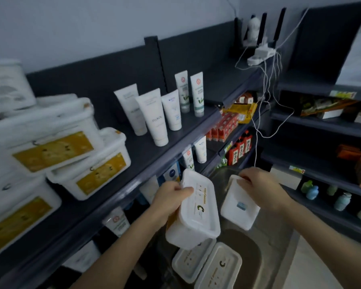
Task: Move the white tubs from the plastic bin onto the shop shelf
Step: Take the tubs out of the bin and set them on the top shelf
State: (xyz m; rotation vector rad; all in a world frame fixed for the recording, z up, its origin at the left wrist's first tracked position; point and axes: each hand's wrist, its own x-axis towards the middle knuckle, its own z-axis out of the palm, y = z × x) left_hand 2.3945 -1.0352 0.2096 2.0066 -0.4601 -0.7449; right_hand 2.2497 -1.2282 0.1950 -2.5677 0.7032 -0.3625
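Observation:
My left hand (170,197) grips a white tub (196,211) by its top end, lid facing me, lifted above the bin. My right hand (261,184) holds a second white tub (239,207) by its upper edge, its bottom with a small blue sticker turned to me. Below them two more white tubs (206,265) lie in the clear plastic bin (265,251). On the dark shop shelf (133,155) at the left, several white tubs with yellow labels (90,170) are stacked, some tilted.
Several white tubes (154,117) stand on the same shelf to the right of the tubs. Lower shelves hold tubes, red boxes (223,126) and bottles. White cables (267,97) hang from a power strip. Another shelf unit with small figures (340,201) stands at the right.

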